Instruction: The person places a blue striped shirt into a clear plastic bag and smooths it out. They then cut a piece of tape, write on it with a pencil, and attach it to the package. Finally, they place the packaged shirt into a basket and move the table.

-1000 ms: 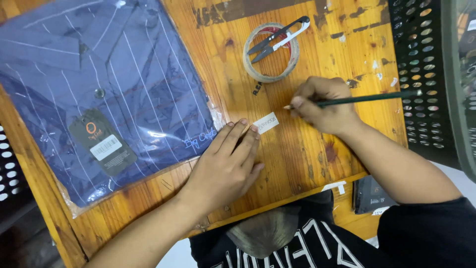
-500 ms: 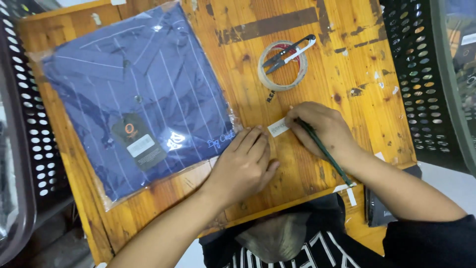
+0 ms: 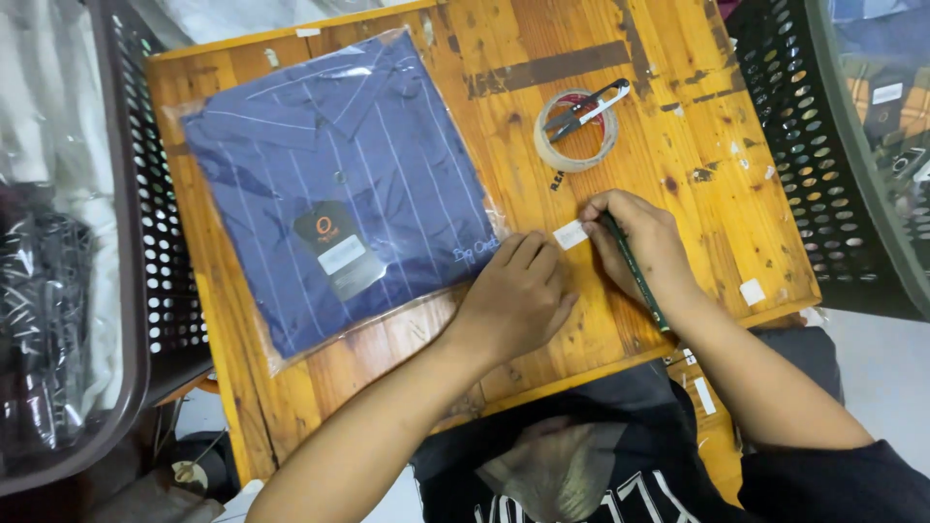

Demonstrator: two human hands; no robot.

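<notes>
Near the middle of the frame, the left hand (image 3: 513,300) lies flat, holding nothing, beside the small white paper label (image 3: 571,234) to steady it, while the right hand (image 3: 644,242) grips a dark green pencil (image 3: 635,273) to write on it.

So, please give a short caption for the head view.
Left hand steadies a small white label while the right hand holds a pencil beside a bagged blue shirt.

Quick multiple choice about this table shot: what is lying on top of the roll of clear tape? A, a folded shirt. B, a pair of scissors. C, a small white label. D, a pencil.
B: the pair of scissors lies across the roll of clear tape, while the pencil is in the right hand at the small white label.
</notes>
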